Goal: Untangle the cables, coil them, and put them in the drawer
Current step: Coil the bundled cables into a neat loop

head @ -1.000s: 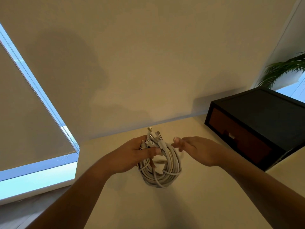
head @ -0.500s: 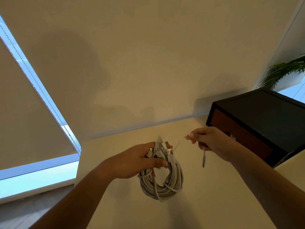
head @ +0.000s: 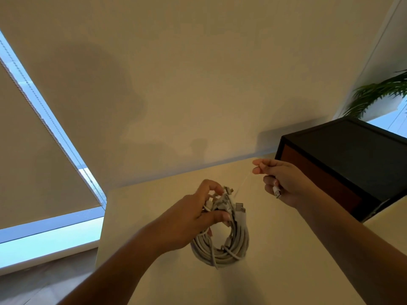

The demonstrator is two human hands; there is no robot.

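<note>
My left hand (head: 193, 219) grips the top of a bundle of white cables (head: 222, 245), which hangs as a loose coil just above the cream table (head: 275, 271). Several plugs stick out above my left fingers. My right hand (head: 279, 183) is raised to the right of the bundle and pinches one thin white cable (head: 243, 183), which runs taut down to the bundle. That cable's USB plug (head: 277, 192) pokes out under my right fingers. The dark drawer box (head: 352, 159) with a brown drawer front stands just behind my right hand, its drawer closed.
A cream wall rises behind the table. A window with roller blinds (head: 44, 133) is on the left, beyond the table's left edge. A green plant (head: 378, 93) stands at the far right behind the box.
My right hand has drawn one cable end out of the bundle, moving up and to the right toward the box. My left hand keeps its hold on the coil.
</note>
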